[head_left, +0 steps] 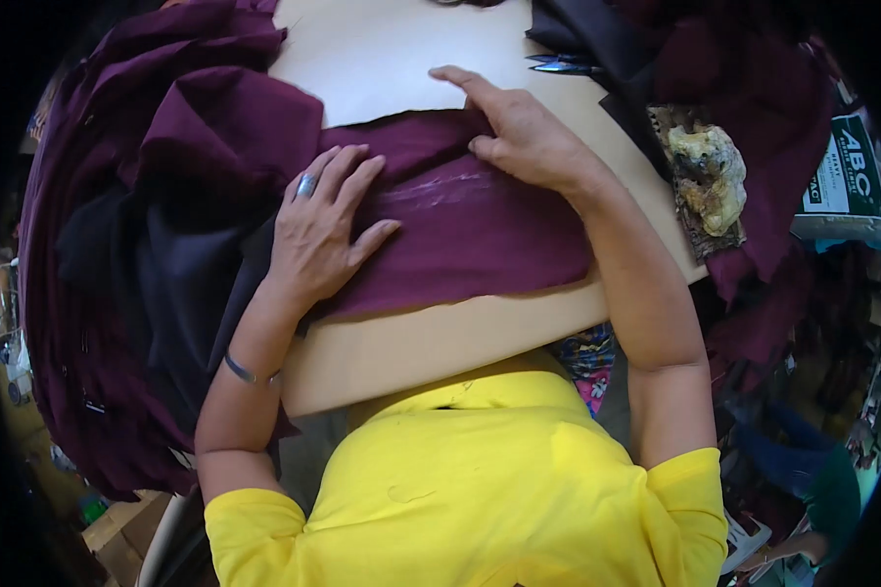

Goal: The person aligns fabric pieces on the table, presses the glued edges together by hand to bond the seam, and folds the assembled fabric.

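Tabletop (pixel 382 49) extended beyond the cloth (pixel 480 235) at its far edge and along its near edge; piled fabric (pixel 220 127) bounded the left, scissors (pixel 563 67) lay far right. Cloth sat mid-table, maroon, creased, whitish-streaked. Left hand (pixel 318 220) lay flat on it, thumb spread; right hand (pixel 524 127) met its far edge, grip indeterminable.
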`<state>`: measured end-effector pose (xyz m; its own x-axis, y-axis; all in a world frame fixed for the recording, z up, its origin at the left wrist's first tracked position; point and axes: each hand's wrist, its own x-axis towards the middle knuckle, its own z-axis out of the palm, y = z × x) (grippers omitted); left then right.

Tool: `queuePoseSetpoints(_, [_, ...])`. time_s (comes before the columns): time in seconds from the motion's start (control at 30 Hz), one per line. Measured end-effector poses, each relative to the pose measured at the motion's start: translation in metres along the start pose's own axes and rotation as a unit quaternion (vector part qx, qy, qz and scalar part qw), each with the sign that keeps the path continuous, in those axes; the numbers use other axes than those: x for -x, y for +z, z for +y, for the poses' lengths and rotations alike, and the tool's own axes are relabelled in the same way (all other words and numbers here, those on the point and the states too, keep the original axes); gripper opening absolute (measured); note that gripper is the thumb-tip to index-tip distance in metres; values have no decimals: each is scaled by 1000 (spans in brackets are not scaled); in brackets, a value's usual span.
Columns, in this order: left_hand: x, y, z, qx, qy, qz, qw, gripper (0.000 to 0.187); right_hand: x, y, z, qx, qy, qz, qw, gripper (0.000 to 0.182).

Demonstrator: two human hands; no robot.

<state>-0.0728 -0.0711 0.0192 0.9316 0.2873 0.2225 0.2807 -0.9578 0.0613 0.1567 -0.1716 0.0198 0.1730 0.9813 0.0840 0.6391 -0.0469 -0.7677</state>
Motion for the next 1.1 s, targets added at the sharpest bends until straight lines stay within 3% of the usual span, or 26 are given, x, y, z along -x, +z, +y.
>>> queuePoseSetpoints(0.1, [6, -4, -10, 24, -12, -29, 999, 69, -1, 8, 2, 33, -67, 31, 997, 70])
queuePoseSetpoints(0.23, [9, -14, -25, 11, -13, -53, 998, 78, 0, 5, -3, 28, -46, 28, 998, 68])
queuePoseSetpoints(0.33, [10, -13, -31, 24, 1, -52, 998, 82, 9, -2, 3, 161, -90, 139, 973, 58])
queuePoseSetpoints(0.43, [10, -14, -31, 34, -7, -50, 998, 83, 38, -37, -3, 300, -101, 277, 907, 53])
queuePoseSetpoints(0.6, [9, -14, -32, 54, -19, -42, 997, 81, 129, -78, 17, 499, 117, 381, 769, 44])
queuePoseSetpoints(0.67, [9, -12, -30, 54, -17, -37, 998, 79, 159, -75, 46, 445, 178, 392, 786, 44])
queuePoseSetpoints(0.8, [9, -12, -30, 32, -7, -39, 999, 76, 167, -60, 57, 273, 120, 485, 822, 43])
queuePoseSetpoints(0.9, [9, -12, -30, 36, -5, -32, 999, 74, 162, -57, 58, 112, 95, 570, 809, 38])
queuePoseSetpoints(1.0, [9, -12, -30, 36, -4, -29, 999, 74, 167, -56, 65, 78, 80, 579, 808, 32])
queuePoseSetpoints(1.1, [10, -10, -31, 37, 6, -19, 999, 73, 173, -72, 67, 237, 71, 511, 823, 31])
